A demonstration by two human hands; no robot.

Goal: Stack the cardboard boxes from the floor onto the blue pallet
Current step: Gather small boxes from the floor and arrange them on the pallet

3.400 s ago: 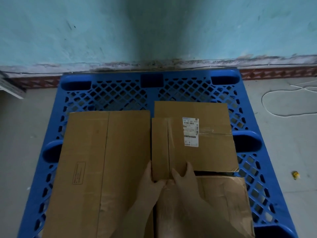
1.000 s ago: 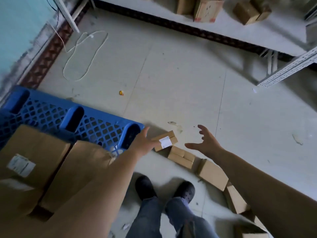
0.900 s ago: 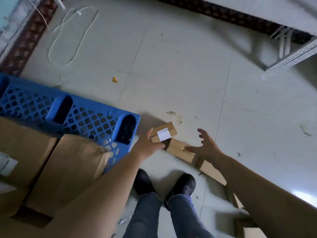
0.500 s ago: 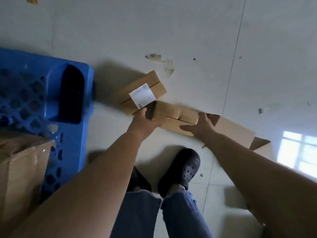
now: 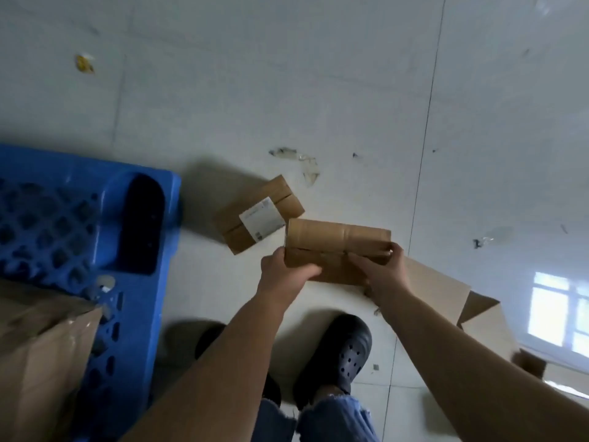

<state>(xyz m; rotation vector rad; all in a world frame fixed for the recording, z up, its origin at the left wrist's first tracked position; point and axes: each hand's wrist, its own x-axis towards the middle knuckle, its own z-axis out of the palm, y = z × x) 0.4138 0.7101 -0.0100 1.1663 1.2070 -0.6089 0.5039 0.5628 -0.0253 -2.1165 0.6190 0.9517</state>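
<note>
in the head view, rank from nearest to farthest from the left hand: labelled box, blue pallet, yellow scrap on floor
1. labelled box: on the floor just beyond the left hand.
2. blue pallet: to the hand's left.
3. yellow scrap: far off, upper left on the floor.

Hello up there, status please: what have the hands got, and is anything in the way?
Left hand and right hand grip one plain box. Labelled box on the floor beside it. Blue pallet to the left, path open.

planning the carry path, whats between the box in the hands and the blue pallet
In the head view, only bare floor lies between the held box, gripped by the left hand and right hand, and the blue pallet. The labelled box sits just behind that line.
</note>
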